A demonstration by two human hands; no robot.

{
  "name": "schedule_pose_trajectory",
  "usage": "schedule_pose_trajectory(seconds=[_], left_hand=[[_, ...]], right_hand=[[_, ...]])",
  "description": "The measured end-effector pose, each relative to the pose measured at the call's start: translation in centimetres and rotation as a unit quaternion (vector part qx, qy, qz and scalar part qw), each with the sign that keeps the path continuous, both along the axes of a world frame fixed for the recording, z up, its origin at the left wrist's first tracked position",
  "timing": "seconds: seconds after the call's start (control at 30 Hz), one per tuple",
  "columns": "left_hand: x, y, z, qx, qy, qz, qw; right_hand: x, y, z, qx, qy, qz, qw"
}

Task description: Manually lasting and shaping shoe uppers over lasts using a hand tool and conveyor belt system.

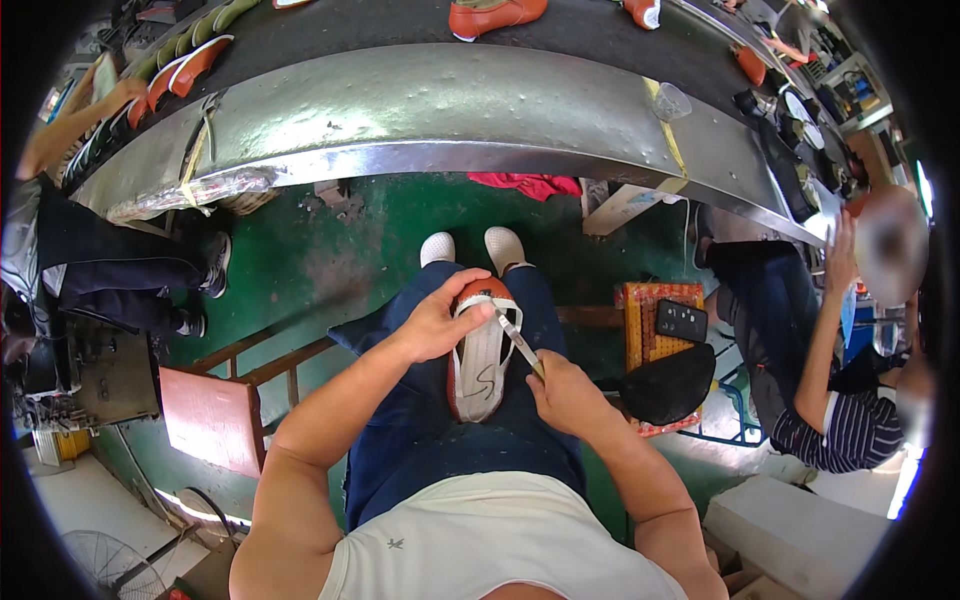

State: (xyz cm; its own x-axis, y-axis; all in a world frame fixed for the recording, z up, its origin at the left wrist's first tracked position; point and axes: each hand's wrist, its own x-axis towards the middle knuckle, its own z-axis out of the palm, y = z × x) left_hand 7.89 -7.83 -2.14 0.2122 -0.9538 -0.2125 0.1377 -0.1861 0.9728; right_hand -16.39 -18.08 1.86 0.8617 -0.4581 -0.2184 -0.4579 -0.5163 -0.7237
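A shoe [482,370] lies bottom up across my thighs, its orange toe pointing away from me. The underside is pale, with a dark hand-drawn mark near the heel and a whitish rim. My left hand [440,318] grips the toe end from the left, with the thumb pressed on the underside. In my right hand [568,393] is a slim metal knife-like tool [519,341] with a yellowish handle. Its tip meets the shoe's right edge near the toe, beside my left thumb. The exact form of the tip is too small to tell.
Ahead runs a metal-edged conveyor bench [400,110] carrying several orange and green shoes [497,16]. A stool [212,418] stands at left. A woven-topped seat [648,352] at right holds a dark remote-like object [682,320] and a black pouch [668,384]. Co-workers sit at both sides.
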Motion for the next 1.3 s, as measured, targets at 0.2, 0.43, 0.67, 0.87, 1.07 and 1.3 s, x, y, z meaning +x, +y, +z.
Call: schedule_pose_trajectory(seconds=[0.2, 0.43, 0.67, 0.87, 1.07, 1.3], left_hand=[[-0.7, -0.3, -1.2, 0.014, -0.017, 0.085, 0.996], [0.2, -0.3, -0.3, 0.009, -0.055, 0.061, 0.997], [0.2, 2.3, -1.4, 0.02, -0.046, 0.054, 0.997], [-4.0, 4.2, -0.5, 0.16, -0.193, 0.11, 0.962], [-5.8, 4.6, -1.3, 0.057, -0.062, 0.142, 0.986], [-5.2, 4.0, -1.8, 0.054, 0.185, -0.046, 0.98]], right_hand=[[0.1, -2.0, 2.2, 0.169, 0.08, 0.023, 0.982], [3.3, -0.7, 2.3, 0.054, -0.1, -0.06, 0.992], [2.8, -1.0, -1.8, 0.105, -0.045, -0.103, 0.988], [5.1, -0.5, -6.9, 0.165, -0.005, -0.2, 0.966], [2.1, 1.4, -7.3, 0.159, -0.047, -0.163, 0.973], [-3.3, -3.0, -5.1, 0.204, 0.074, -0.101, 0.971]])
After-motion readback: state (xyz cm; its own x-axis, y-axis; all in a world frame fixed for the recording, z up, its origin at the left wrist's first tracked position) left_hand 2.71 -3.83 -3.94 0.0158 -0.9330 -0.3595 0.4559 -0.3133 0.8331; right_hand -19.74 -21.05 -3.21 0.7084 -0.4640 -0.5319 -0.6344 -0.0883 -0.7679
